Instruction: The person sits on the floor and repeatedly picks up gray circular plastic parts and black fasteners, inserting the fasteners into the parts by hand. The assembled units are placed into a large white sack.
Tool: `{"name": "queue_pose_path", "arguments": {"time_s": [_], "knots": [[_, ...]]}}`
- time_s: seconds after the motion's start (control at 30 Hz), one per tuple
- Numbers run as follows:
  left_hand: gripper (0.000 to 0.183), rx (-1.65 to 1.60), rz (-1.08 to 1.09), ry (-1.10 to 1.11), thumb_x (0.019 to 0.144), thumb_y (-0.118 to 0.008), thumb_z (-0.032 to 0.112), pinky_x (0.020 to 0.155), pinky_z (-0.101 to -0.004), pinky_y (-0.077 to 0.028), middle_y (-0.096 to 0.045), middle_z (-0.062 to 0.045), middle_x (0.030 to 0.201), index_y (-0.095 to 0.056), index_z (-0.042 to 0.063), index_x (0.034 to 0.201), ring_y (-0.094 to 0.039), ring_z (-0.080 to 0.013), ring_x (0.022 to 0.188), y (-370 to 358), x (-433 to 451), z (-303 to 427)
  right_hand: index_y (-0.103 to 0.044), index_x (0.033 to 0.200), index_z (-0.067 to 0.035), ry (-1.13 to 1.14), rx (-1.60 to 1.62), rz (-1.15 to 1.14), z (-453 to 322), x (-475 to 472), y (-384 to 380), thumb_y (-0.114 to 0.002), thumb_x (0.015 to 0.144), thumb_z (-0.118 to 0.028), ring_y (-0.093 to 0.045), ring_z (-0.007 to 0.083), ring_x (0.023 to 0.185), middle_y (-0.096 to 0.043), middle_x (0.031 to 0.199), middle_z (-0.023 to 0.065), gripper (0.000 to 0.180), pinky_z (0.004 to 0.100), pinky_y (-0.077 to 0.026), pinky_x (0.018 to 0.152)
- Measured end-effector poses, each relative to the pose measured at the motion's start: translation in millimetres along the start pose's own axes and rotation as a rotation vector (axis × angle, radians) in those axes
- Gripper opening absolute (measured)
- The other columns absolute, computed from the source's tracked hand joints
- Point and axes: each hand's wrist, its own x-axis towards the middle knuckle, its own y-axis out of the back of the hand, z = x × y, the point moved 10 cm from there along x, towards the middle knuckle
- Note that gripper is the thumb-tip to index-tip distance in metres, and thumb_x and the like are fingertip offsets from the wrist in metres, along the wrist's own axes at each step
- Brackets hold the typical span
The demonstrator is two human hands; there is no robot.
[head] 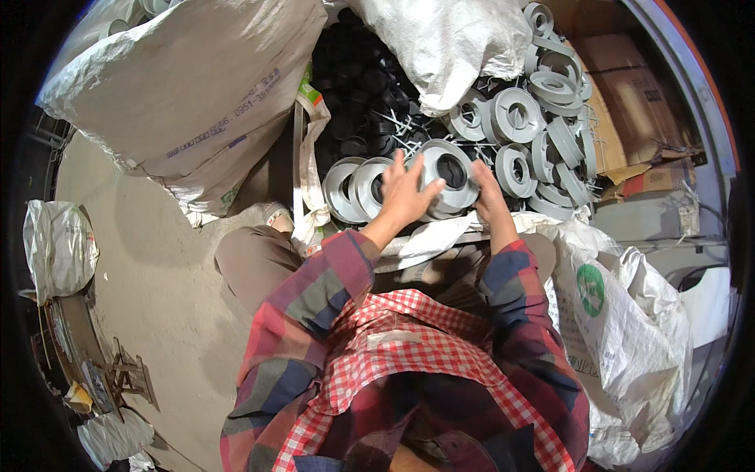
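Note:
A grey plastic flanged ring (435, 152) with a black plastic insert (452, 171) in its opening lies before me, on top of another grey ring. My left hand (408, 192) is at its left side, fingers spread, thumb and fingertips over the ring's edge. At the right rim is my right hand (488, 192), slightly blurred, fingers pointing up; whether it touches the rim is unclear. Two more grey rings (341, 192) lean together left of my left hand, partly covered by it. Black plastic parts (357, 76) are heaped behind, with light-coloured thin cross-shaped plastic pieces (407, 133) among them.
Many grey rings (517, 115) are piled at the right. A full white woven sack (194, 100) stands at the left, another white sack (454, 41) hangs over the heap. Cardboard (640, 94) lines the right side. A crumpled woven sack (613, 330) lies by my right arm.

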Motion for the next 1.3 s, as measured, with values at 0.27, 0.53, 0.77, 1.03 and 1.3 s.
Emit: {"name": "queue_pose_path", "arguments": {"time_s": [0.27,0.53,0.77,1.03,1.3], "knots": [[0.068,0.254,0.258,0.561,0.073,-0.068,0.033,0.104,-0.0437,-0.03,-0.048,-0.03,0.123,-0.045,-0.011,0.12,-0.041,-0.0407,0.119,72.8,-19.8,-177.7,-0.044,0.135,-0.008,-0.069,-0.185,-0.049,43.1,44.8,10.2,-0.049,0.086,-0.011,-0.057,0.0217,0.102,-0.059,0.113,0.0085,0.049,0.0375,-0.047,0.087],[0.038,0.567,-0.006,0.387,0.077,-0.065,0.029,0.082,-0.0451,-0.049,-0.058,-0.025,0.11,-0.063,0.0,0.101,-0.06,-0.0394,0.096,64.3,-0.3,-165.6,-0.053,0.122,-0.007,-0.225,-0.024,-0.107,61.2,46.0,15.9,-0.049,0.091,-0.02,-0.06,0.022,0.096,-0.062,0.106,0.0088,0.033,0.0413,-0.05,0.082],[0.029,-0.243,0.07,0.493,0.069,-0.063,0.007,0.083,-0.0392,-0.048,-0.06,-0.016,0.103,-0.059,-0.002,0.097,-0.06,-0.0294,0.095,23.7,-9.9,-176.7,-0.055,0.118,-0.007,-0.311,-0.004,-0.07,68.3,46.1,27.5,-0.045,0.096,-0.024,-0.062,0.0233,0.096,-0.063,0.107,0.0096,0.029,0.0403,-0.051,0.084],[0.073,-1.261,-0.236,0.648,0.079,-0.068,0.025,0.088,-0.0432,-0.048,-0.048,-0.01,0.126,-0.029,0.014,0.14,-0.051,-0.0252,0.112,-49.4,-56.2,-103.7,-0.058,0.116,-0.004,-0.322,0.093,-0.143,47.1,19.8,19.3,-0.05,0.092,-0.027,-0.064,0.024,0.095,-0.065,0.107,0.0102,0.033,0.0415,-0.053,0.084],[0.079,-1.192,-0.097,0.008,0.081,-0.064,0.023,0.101,-0.0332,-0.035,-0.042,-0.015,0.136,-0.022,0.0,0.144,-0.045,-0.021,0.121,34.9,-47.7,-11.9,-0.053,0.124,-0.004,-0.174,0.565,-0.096,-8.5,-25.4,19.1,-0.047,0.095,-0.031,-0.061,0.0248,0.104,-0.061,0.118,0.0125,0.04,0.0427,-0.051,0.088]]}}
